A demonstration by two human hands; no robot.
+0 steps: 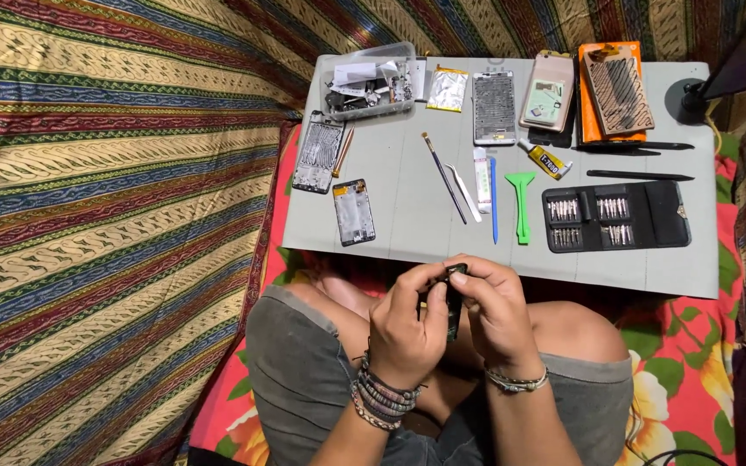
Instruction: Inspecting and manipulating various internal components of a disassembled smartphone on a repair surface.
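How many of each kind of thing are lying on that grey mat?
Phone bodies and frames: 5
Hand tools: 7
Glue tube: 1
Screwdriver bit case: 1
Clear parts box: 1
Foil pouch: 1
Total: 16

Orange flat package [590,121] at mat's far right; silver-gold foil pouch [447,89] beside clear box [371,82].

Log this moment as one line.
left hand: holds dark phone part | right hand: pinches same part | mat: tweezers, green pry tool, bit case
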